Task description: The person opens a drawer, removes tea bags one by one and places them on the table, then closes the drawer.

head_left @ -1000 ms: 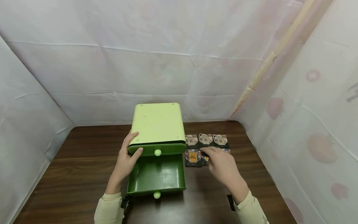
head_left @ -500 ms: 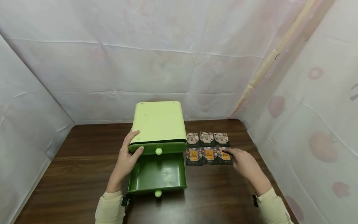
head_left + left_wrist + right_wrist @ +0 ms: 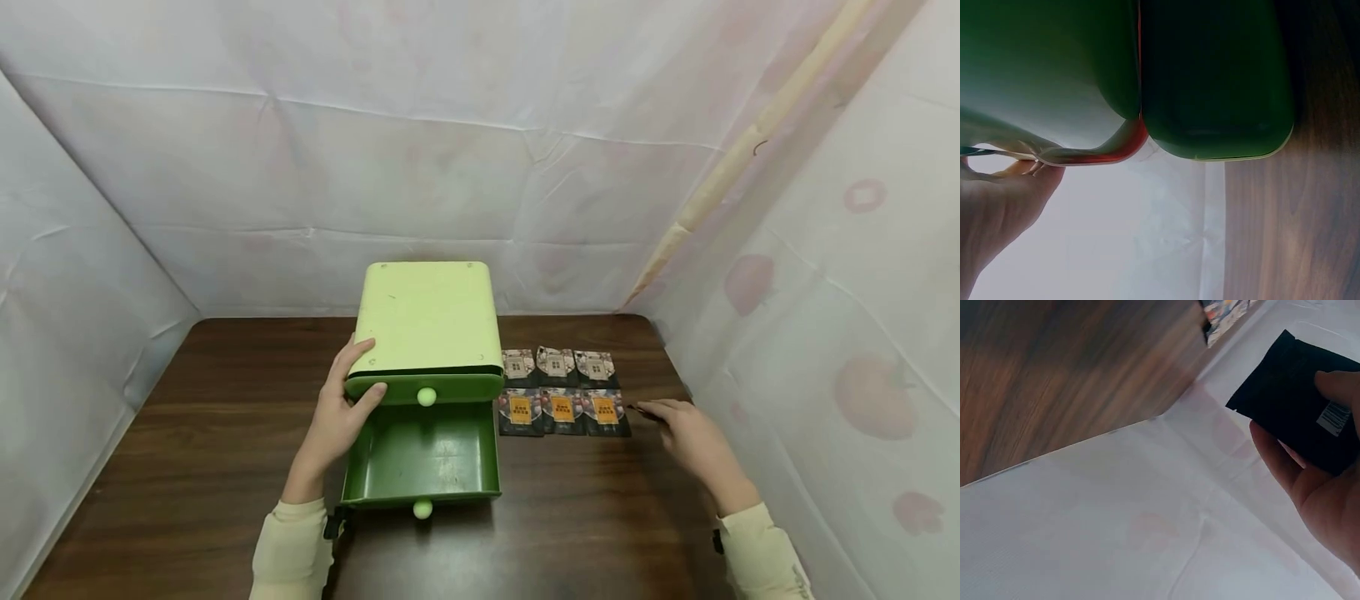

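Observation:
A light green cabinet (image 3: 427, 321) with two dark green drawers stands on the table. My left hand (image 3: 335, 417) grips its front left edge, thumb on the upper drawer (image 3: 401, 390) and fingers on the side and top. Below, the lower drawer (image 3: 420, 467) is pulled out, with its bare floor showing. My right hand (image 3: 693, 437) is right of the packets, pinching a small black packet (image 3: 1297, 394) with a barcode between thumb and fingers. Two rows of dark packets lie right of the cabinet: pale labels on the back packets (image 3: 557, 367), orange labels on the front packets (image 3: 562, 410).
The brown wooden table (image 3: 217, 467) extends left and in front of the cabinet. White printed sheeting (image 3: 420, 167) hangs behind and at both sides, with a pale wrapped pole (image 3: 697, 204) at the back right corner.
My right hand has moved right from over the front row to beside it, uncovering the front packets. My left hand stays on the cabinet. The view has shifted slightly.

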Available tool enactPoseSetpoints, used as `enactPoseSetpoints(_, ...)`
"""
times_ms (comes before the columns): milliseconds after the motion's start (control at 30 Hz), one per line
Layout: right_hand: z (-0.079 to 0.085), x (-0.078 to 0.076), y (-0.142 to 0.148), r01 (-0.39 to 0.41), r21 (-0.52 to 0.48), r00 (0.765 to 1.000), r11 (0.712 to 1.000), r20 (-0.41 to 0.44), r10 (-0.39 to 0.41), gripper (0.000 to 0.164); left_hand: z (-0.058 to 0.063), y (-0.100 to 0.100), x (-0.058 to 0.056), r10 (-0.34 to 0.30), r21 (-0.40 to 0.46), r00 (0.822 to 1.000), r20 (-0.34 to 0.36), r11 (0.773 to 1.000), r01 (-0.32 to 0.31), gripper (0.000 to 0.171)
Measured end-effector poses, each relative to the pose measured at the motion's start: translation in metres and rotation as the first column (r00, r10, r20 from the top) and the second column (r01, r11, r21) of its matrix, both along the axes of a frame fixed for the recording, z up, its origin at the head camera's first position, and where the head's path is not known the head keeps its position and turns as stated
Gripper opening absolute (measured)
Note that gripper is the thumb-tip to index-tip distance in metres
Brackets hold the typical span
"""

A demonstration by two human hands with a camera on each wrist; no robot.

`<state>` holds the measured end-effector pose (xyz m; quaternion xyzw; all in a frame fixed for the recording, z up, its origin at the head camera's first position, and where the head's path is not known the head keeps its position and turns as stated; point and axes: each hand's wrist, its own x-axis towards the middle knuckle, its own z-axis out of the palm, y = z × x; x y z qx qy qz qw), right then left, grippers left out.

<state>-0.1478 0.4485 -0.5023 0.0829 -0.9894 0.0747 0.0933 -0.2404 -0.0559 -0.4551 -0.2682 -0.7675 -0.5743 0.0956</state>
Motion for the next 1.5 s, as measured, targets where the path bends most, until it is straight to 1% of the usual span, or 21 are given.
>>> enactPoseSetpoints(233, -0.007, -0.008, 0.015, -0.034, -0.008, 0.999, 0.999, -0.040, 0.033, 0.044, 0.004, 0.001, -0.001, -0.008, -0.006, 1.000, 0.011, 1.000, 0.008, 0.059)
enactPoseSetpoints(333, -0.013, -0.014, 0.022, -0.058, 0.015, 0.996, 0.998, -0.072, 0.059, 0.044, 0.004, 0.000, -0.001, -0.012, -0.006, 1.000, 0.016, 1.000, 0.013, 0.059)
enactPoseSetpoints(433, -0.020, -0.021, 0.029, -0.065, 0.035, 0.994, 0.997, -0.081, 0.068, 0.045, 0.003, -0.001, 0.000, -0.019, -0.006, 1.000, 0.023, 1.000, 0.019, 0.059)
enactPoseSetpoints(600, -0.035, -0.033, 0.035, -0.036, 0.061, 0.999, 0.997, -0.031, 0.038, 0.046, 0.001, -0.003, 0.000, -0.018, 0.006, 0.999, 0.029, 1.000, 0.018, 0.059)
enactPoseSetpoints(767, -0.047, -0.040, 0.036, -0.003, 0.045, 1.000, 0.999, 0.006, 0.003, 0.043, 0.001, -0.003, 0.000, -0.020, 0.015, 0.999, 0.041, 1.000, 0.020, 0.059)
enactPoseSetpoints(867, -0.052, -0.040, 0.036, 0.012, 0.044, 1.000, 0.999, -0.007, -0.012, 0.042, 0.001, -0.003, 0.000, -0.030, 0.018, 0.999, 0.045, 0.999, 0.030, 0.059)
enactPoseSetpoints(1000, -0.055, -0.041, 0.037, 0.041, 0.039, 0.998, 0.998, -0.052, -0.039, 0.044, 0.001, -0.002, -0.001, -0.035, 0.026, 0.998, 0.043, 0.999, 0.034, 0.059)
enactPoseSetpoints(1100, -0.057, -0.045, 0.038, 0.059, 0.030, 0.996, 0.998, -0.069, -0.057, 0.045, 0.001, -0.002, -0.001, -0.034, 0.029, 0.999, 0.039, 0.999, 0.032, 0.059)
enactPoseSetpoints(1167, -0.060, -0.046, 0.039, 0.070, 0.033, 0.997, 0.997, -0.047, -0.068, 0.047, 0.001, -0.003, -0.001, -0.032, 0.028, 0.999, 0.037, 0.999, 0.031, 0.059)
enactPoseSetpoints(1333, -0.066, -0.045, 0.046, 0.059, 0.022, 0.996, 0.998, 0.064, -0.060, 0.053, 0.001, -0.001, 0.000, -0.037, 0.019, 0.999, 0.035, 0.999, 0.036, 0.059)
enactPoseSetpoints(1500, -0.068, -0.042, 0.049, 0.046, -0.025, 0.984, 0.999, 0.171, -0.041, 0.050, 0.000, -0.001, -0.001, -0.043, 0.027, 0.998, 0.037, 0.999, 0.042, 0.059)
